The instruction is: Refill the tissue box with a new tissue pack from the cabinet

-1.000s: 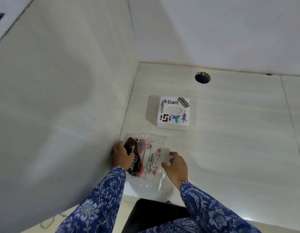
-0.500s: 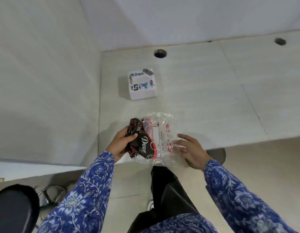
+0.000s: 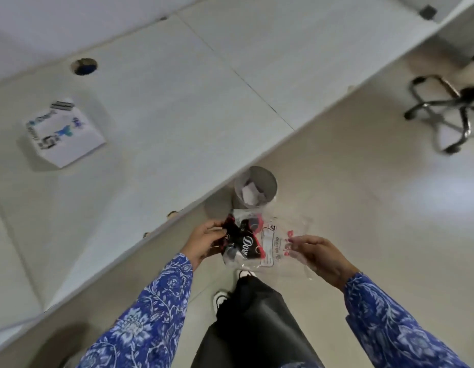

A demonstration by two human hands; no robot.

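The white tissue box [image 3: 64,132], covered with stickers, sits on the pale desk [image 3: 164,102] at the left. Both my hands hold a crumpled clear plastic wrapper [image 3: 259,241] with black, red and white print, out over the floor beyond the desk's front edge. My left hand [image 3: 205,241] grips its bunched dark end. My right hand [image 3: 320,254] pinches the clear flat end. The wrapper looks flat and empty of tissues. A small grey waste bin [image 3: 255,191] stands on the floor just beyond the wrapper, by the desk edge.
A round cable hole [image 3: 84,66] is in the desk behind the box. A chair's chrome star base [image 3: 448,112] stands on the tiled floor at the right. My dark trousers and white shoes [image 3: 222,300] are below the hands.
I have lifted the wrapper off the desk and turned right; it now hangs over the floor near the bin. The tissue box stays on the desk, now far left.
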